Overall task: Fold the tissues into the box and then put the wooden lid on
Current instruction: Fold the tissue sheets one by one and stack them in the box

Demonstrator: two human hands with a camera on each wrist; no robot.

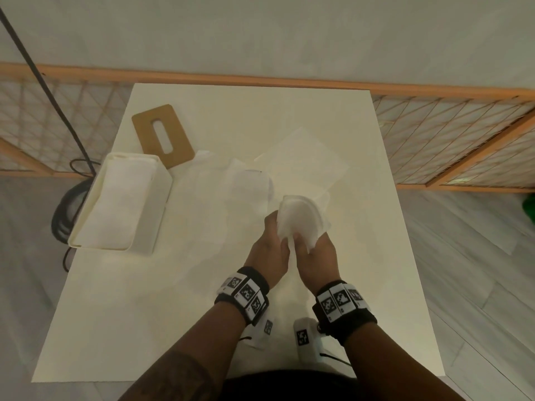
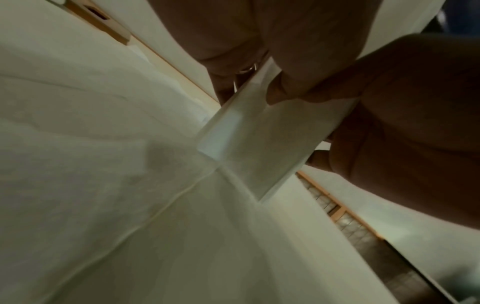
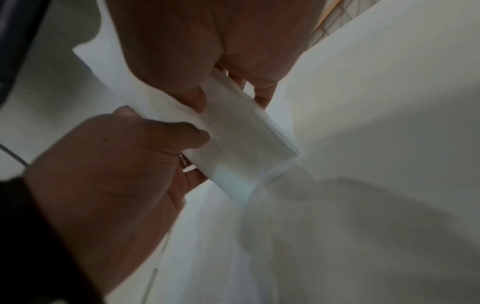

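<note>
Both hands hold a folded white tissue [image 1: 301,218] just above the white table [image 1: 144,314], right of centre. My left hand [image 1: 272,244] pinches its left side and my right hand [image 1: 315,250] pinches its lower right corner. The wrist views show the same folded tissue [image 2: 249,148] [image 3: 241,139] between thumbs and fingers. The white box [image 1: 160,209] stands at the table's left edge, open, with white tissues inside. The wooden lid [image 1: 179,140], with a slot, lies flat behind the box. Loose unfolded tissues [image 1: 304,157] lie spread beyond the hands.
A black cable [image 1: 66,215] coils on the floor left of the box. A wooden lattice fence [image 1: 434,134] runs behind the table. Another tissue [image 1: 249,186] lies crumpled mid-table. Something green [image 1: 529,206] shows at the right edge.
</note>
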